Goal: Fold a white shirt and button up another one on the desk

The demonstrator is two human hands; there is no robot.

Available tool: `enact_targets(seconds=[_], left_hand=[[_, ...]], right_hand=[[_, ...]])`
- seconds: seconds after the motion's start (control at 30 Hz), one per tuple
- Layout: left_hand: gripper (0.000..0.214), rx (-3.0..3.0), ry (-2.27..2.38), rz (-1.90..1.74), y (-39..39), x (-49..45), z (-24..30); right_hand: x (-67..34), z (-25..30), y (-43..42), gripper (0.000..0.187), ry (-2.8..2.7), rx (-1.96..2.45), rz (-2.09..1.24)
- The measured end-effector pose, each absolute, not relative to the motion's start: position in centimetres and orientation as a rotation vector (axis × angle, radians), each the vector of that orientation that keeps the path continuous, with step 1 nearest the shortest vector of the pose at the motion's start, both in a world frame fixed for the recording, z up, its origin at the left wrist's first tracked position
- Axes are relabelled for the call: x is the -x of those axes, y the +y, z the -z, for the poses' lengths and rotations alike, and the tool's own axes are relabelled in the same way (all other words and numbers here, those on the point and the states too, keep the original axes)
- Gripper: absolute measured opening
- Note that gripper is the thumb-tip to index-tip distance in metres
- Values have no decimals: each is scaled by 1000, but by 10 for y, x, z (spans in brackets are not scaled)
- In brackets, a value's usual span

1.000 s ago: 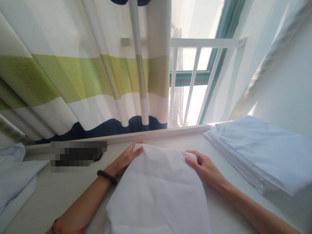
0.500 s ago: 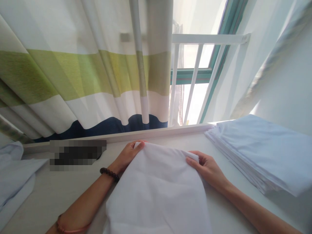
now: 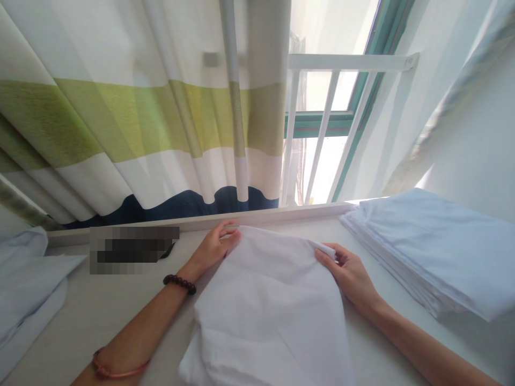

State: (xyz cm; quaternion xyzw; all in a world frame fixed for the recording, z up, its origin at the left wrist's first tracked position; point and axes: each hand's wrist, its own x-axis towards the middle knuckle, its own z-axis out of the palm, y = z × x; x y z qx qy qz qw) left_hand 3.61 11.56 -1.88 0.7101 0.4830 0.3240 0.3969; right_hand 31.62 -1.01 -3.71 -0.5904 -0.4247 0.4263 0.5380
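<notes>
A white cloth [image 3: 269, 305] lies across the white table [image 3: 120, 316] in front of me. My left hand [image 3: 213, 247] pinches its far left corner, close to the window ledge. My right hand [image 3: 349, 273] grips the far right corner, fingers curled round the folded edge. Both corners sit a little off the table near the far rim. A dark bead bracelet circles my left wrist.
A neat stack of folded white cloths [image 3: 434, 249] stands at the right. Loose pale cloth [image 3: 24, 289] lies at the left edge. A striped curtain [image 3: 140, 118] hangs behind the table, beside a window with white bars [image 3: 322, 128]. A blurred dark object [image 3: 132, 249] rests near the ledge.
Both hands have carried the cloth's far corners forward and slightly right, toward the window ledge. The near part of the cloth has bunched up.
</notes>
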Motion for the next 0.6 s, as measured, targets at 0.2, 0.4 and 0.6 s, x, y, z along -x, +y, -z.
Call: enact_targets(seconds=[0.2,0.4,0.6], left_hand=[[40,-2597,1288,-790,76,-47,-11],[44,-2845,1371,-441,41,-68,0],[47,-2962,1450,-422,37,-63,19]], right_hand=[[-313,39,-18,51,-807,1485,-874],[-311,46,-55,36,-1175,1478,-905],[-289,8,-32,26,-1626,1554,-683]])
